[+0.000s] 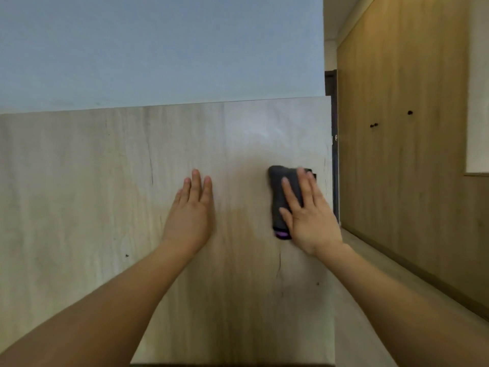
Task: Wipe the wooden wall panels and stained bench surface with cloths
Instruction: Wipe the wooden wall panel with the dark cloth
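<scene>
Two hands are up on the pale wooden wall panel (105, 181) right now. My right hand (307, 215) lies flat with its fingers straight, and it presses a dark folded cloth (280, 197) onto the wood. It does not curl round the cloth, it only pushes it. The cloth sits near the right edge of the panel, about halfway up, and a bit of purple shows at its bottom end. My left hand (191, 210) is flat on the bare wood beside it, fingers together, with nothing in it.

To do this step well, I think I should push evenly with the whole palm, so the cloth does not slip out and drop. Long strokes along the wood lines should clean best. The left hand can steady me. A paler patch shows above the cloth, but I cannot tell if it is damp. The big part on the left looks not wiped yet, I guess.
</scene>
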{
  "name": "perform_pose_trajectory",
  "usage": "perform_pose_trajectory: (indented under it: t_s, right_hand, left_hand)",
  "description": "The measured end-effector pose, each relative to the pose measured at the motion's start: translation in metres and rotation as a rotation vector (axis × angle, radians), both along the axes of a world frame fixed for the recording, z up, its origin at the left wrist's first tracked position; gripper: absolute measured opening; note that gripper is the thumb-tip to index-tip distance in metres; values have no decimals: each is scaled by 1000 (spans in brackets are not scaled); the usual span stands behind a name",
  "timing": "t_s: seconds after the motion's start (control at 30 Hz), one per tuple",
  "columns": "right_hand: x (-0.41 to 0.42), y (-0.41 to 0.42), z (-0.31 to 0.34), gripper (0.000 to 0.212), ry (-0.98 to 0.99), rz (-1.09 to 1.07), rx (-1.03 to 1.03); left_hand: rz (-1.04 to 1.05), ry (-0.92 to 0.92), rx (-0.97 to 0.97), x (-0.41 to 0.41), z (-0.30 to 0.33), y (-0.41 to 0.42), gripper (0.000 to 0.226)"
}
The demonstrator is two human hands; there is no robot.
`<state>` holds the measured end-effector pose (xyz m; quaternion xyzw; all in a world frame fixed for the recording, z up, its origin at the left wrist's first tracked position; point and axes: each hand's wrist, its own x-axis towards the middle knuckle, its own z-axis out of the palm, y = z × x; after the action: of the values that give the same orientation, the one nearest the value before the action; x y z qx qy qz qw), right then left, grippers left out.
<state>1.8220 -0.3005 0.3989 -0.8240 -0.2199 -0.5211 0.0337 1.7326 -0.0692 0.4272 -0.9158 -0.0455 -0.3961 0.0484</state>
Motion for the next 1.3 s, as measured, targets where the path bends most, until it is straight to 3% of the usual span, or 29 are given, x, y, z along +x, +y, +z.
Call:
perform_pose_trajectory:
  t_s: [0.07,0.2,0.33,0.43,0.57,0.67,0.73,0.83,0.97,1.1,1.3]
  right_hand:
    - [1,-14,4,64,80,-20,126]
    - [2,13,-8,63,11,-49,289]
    - [4,46,-26,62,-111,51,18]
    - [11,23,-27,60,-129,80,-125]
    - [13,-28,-27,61,-121,-43,26]
    - [7,-13,-33,64,-58,-55,207]
    - [8,14,-39,66,-75,9,180]
    - [9,40,-42,70,-120,110,-33]
    - [13,8,-43,63,-108,58,-112]
    - [13,-25,-55,62,-71,-24,59]
    - [3,12,-52,67,2,-33,195]
  left_hand:
    - [-21,-9,7,2,-1,3,69]
    - [-45,-3,7,1,-3,7,74]
    - [-39,9,-9,-2,-2,6,78]
    - [-19,42,-37,-3,0,4,83]
    - [2,61,-5,-1,-1,6,87]
    - [16,74,-9,-1,0,6,90]
    - [35,88,-6,-3,-1,4,91]
    - [78,90,-11,-11,-18,-6,91]
    - [130,160,-41,-18,-43,-17,92]
    - [132,158,-53,-12,-45,-15,90]
    - [117,74,37,-7,-53,-2,90]
